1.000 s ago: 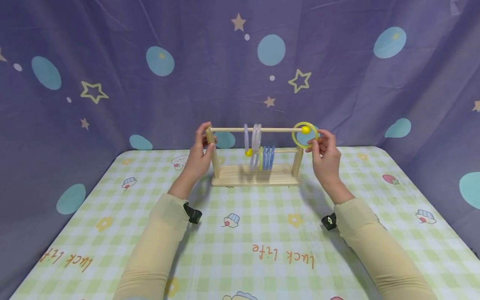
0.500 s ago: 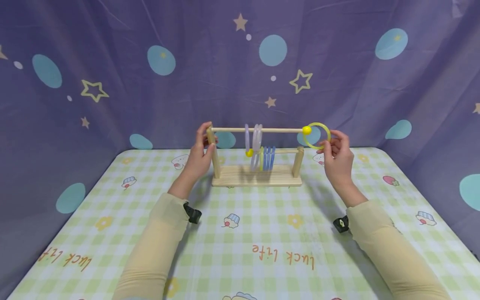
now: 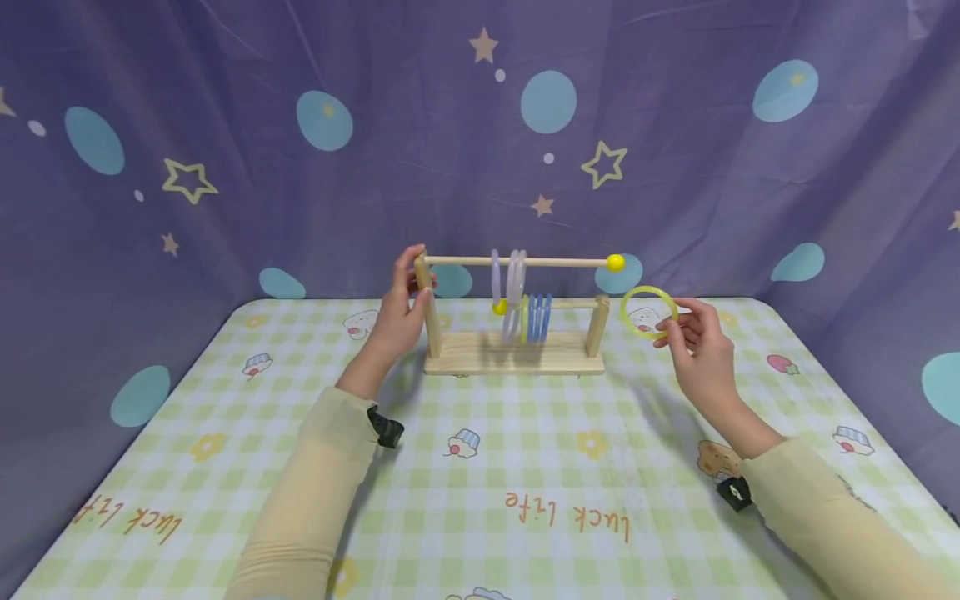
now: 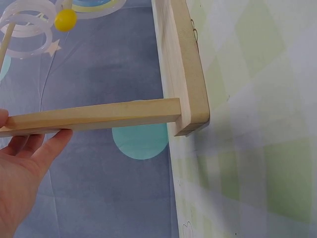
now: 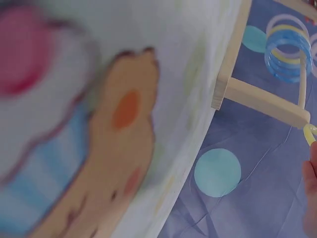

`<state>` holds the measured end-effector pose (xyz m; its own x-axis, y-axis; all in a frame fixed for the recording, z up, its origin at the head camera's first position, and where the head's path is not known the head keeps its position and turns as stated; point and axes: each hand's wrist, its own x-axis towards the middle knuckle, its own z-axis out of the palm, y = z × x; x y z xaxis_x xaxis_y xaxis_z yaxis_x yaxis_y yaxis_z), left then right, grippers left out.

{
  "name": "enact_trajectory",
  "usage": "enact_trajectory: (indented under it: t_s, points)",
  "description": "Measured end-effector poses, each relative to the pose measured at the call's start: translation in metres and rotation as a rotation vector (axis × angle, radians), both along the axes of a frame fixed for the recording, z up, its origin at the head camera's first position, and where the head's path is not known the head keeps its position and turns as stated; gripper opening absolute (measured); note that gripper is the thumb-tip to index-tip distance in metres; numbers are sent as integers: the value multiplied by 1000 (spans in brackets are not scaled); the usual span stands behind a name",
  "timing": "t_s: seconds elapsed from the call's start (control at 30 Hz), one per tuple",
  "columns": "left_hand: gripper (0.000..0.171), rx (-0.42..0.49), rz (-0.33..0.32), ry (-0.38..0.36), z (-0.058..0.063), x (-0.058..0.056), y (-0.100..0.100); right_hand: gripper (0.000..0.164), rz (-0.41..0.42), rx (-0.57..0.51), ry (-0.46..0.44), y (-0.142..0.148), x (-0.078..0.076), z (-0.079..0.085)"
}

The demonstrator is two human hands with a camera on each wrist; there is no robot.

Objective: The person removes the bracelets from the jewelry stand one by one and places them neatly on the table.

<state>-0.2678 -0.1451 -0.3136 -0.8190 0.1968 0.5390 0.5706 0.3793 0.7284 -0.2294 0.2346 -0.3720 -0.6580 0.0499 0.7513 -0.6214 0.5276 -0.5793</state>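
Observation:
A wooden ring rack stands at the back of the table on its flat base [image 3: 480, 360]. My left hand [image 3: 396, 312] holds the top of its tall left post [image 4: 109, 115]. My right hand [image 3: 705, 358] pinches a yellow ring [image 3: 649, 289] in the air, right of the rack and apart from it. Pale translucent rings [image 3: 516, 279] hang on the upper rod [image 3: 562, 262], which ends in a yellow ball [image 3: 616, 262]. Several blue rings [image 5: 282, 54] hang together on the lower rod [image 3: 577, 303], beside a yellow-green one. Only the right fingers' edge shows in the right wrist view.
A green-and-white checked cloth [image 3: 525, 408] with printed cupcakes and flowers covers the table. Behind it hangs a purple curtain [image 3: 420, 150] with stars and blue dots. The rack's short right post [image 3: 597, 327] stands between the lower rod's end and my right hand.
The yellow ring has come off the upper rod's ball end. My right hand has carried it right and down. My left hand stays on the post.

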Motion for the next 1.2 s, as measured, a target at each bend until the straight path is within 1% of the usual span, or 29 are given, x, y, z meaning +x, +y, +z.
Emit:
enact_trajectory:
  t_s: [0.13, 0.3, 0.5, 0.6, 0.77, 0.93, 1.17, 1.2]
  points:
    - [50, -2, 2, -3, -1, -1, 0, 35, 63, 28, -19, 7, 3, -8]
    - [50, -1, 5, -12, -1, -2, 0, 40, 165, 97, -31, -2, 10, -6]
    - [49, 0, 4, -4, -2, -1, -1, 40, 272, 155, -68, -25, 12, -7]
    - [50, 5, 4, -10, -1, 0, -1, 39, 337, 162, -94, -38, 11, -9]
    - [50, 1, 11, -26, -1, 1, -1, 35, 444, 207, -158, -61, 10, -10]
    - [49, 9, 12, -17, -3, -1, -2, 32, 535, 278, -219, -85, 8, -10]
    - [54, 24, 3, 3, -28, -29, -10, 31, 605, 330, -278, -113, 6, -12]
    - [54, 24, 3, 5, -29, -31, -10, 31, 614, 337, -287, -117, 5, -13]
